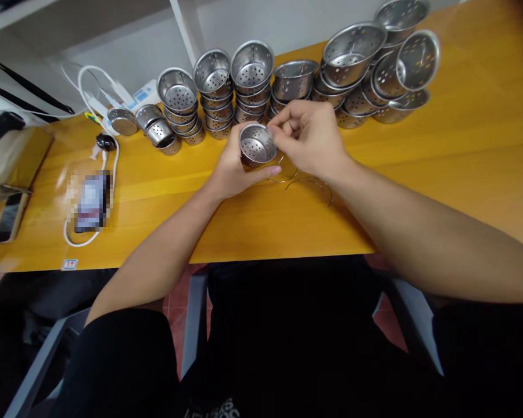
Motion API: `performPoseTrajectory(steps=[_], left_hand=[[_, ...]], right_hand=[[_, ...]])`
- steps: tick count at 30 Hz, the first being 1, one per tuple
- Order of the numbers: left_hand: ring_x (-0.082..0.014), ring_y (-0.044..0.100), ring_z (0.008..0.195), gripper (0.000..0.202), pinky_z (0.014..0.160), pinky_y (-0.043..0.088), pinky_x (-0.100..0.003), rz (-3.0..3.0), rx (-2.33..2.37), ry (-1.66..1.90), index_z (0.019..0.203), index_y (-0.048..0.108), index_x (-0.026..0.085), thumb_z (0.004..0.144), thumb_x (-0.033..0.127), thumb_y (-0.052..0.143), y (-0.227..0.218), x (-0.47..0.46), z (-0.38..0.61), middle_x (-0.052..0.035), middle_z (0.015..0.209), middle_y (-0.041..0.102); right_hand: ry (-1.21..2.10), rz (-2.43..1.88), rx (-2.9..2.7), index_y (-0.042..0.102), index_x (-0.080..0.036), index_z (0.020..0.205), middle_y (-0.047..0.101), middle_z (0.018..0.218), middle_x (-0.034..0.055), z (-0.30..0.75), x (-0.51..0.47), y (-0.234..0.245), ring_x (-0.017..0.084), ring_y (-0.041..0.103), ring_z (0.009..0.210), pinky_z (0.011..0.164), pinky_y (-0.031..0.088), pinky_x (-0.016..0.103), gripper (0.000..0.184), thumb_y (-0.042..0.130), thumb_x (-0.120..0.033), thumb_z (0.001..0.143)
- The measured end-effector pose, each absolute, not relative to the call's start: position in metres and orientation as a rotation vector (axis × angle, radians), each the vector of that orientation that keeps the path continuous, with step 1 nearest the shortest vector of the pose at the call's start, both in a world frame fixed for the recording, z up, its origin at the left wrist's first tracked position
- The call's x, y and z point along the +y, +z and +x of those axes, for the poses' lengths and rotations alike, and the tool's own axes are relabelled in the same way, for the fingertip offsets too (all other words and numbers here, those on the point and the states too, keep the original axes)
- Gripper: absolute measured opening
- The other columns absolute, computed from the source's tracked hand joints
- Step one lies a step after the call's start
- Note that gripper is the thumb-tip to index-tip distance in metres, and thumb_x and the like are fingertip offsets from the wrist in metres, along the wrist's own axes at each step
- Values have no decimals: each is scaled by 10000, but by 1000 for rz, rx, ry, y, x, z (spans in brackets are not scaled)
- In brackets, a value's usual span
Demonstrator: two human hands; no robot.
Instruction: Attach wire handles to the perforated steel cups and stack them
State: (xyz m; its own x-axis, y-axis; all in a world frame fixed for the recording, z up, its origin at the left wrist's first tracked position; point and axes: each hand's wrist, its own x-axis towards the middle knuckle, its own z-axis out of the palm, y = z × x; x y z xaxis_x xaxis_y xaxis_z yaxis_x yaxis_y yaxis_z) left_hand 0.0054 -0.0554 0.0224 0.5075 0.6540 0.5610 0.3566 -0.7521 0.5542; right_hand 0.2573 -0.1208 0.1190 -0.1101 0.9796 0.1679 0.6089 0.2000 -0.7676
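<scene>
My left hand (233, 168) is closed around a small perforated metal cup (258, 145), its open top facing me. At the cup's right rim my right hand (309, 136) makes a pinch with thumb and forefinger. Whatever sits between those fingertips is too small to make out. Thin curved wires (314, 181) lie on the table just below the right hand. Behind both hands stand stacks of similar perforated cups, one stack (253, 72) directly beyond the held cup.
More stacked cups (353, 55) lean together at the back right. On the left are a blurred phone (92, 202), a white cable (117, 154), a power strip (146, 93) and a cardboard box (26, 157). The wooden table's (244, 235) front edge runs before my lap.
</scene>
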Motion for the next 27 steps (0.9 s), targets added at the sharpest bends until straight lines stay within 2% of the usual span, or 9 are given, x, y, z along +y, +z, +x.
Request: performPoseTrajectory(steps=[3, 6, 8, 11, 13, 15, 19, 22, 27], left_hand=[[-469, 726, 1740, 1168, 1493, 625, -683, 2376, 848, 1111, 1822, 438, 392, 939, 810, 1079, 24, -58, 7, -150, 1750, 692], [-439, 750, 1695, 1103, 1476, 629, -659, 2354, 795, 1133, 1796, 437, 389, 984, 863, 1014, 24, -58, 8, -142, 1727, 696], [-422, 757, 1671, 1108, 1469, 626, -646, 2351, 748, 1139, 1789, 433, 371, 995, 932, 965, 22, -55, 9, -142, 1715, 693], [-400, 753, 1657, 1155, 1483, 601, -625, 2354, 644, 1130, 1791, 438, 321, 998, 1025, 895, 18, -48, 10, -146, 1703, 685], [-385, 749, 1655, 1165, 1495, 585, -617, 2331, 588, 1103, 1791, 458, 310, 998, 1058, 867, 17, -45, 9, -134, 1695, 687], [-369, 766, 1625, 1140, 1481, 596, -623, 2276, 566, 1052, 1774, 505, 309, 1001, 1072, 852, 17, -44, 8, -109, 1650, 710], [-317, 843, 1432, 1035, 1334, 703, -589, 2106, 563, 966, 1686, 634, 283, 1032, 1062, 826, 22, -45, 0, -82, 1510, 790], [-285, 855, 1356, 1003, 1239, 750, -509, 2038, 592, 931, 1666, 671, 287, 1031, 1041, 849, 26, -45, -5, -89, 1501, 821], [-290, 848, 1465, 972, 1310, 733, -526, 2116, 558, 983, 1698, 601, 301, 1053, 964, 901, 20, -44, -1, -85, 1575, 781]], right_hand=[[684, -1522, -1805, 865, -386, 1316, 854, 1150, 129, 257, -119, 118, 446, 824, 1189, 968, 722, 599, 495, 736, -846, 1189], [649, -1493, -1812, 860, -369, 1303, 845, 1109, 126, 256, -115, 111, 421, 819, 1121, 922, 707, 559, 494, 747, -840, 1203], [638, -1389, -1770, 852, -356, 1250, 805, 992, 99, 255, -110, 102, 375, 785, 993, 853, 686, 520, 481, 821, -831, 1180], [658, -1126, -1657, 831, -341, 1125, 684, 797, 32, 251, -104, 89, 279, 652, 780, 733, 621, 454, 431, 987, -742, 1100], [695, -991, -1609, 827, -338, 1056, 650, 752, 7, 249, -103, 86, 237, 575, 700, 658, 566, 421, 398, 1046, -671, 1058], [755, -922, -1598, 837, -333, 1013, 693, 772, 10, 249, -104, 88, 228, 574, 676, 605, 530, 404, 394, 1061, -656, 1043], [933, -808, -1656, 870, -311, 1033, 800, 871, 34, 255, -110, 97, 233, 675, 746, 602, 553, 376, 519, 1145, -748, 978], [1044, -704, -1717, 892, -306, 1073, 822, 906, 26, 259, -110, 100, 206, 644, 756, 615, 544, 361, 661, 1238, -821, 844], [1083, -669, -1691, 837, -314, 988, 795, 883, 7, 258, -105, 97, 206, 612, 778, 660, 559, 390, 734, 1224, -910, 806]])
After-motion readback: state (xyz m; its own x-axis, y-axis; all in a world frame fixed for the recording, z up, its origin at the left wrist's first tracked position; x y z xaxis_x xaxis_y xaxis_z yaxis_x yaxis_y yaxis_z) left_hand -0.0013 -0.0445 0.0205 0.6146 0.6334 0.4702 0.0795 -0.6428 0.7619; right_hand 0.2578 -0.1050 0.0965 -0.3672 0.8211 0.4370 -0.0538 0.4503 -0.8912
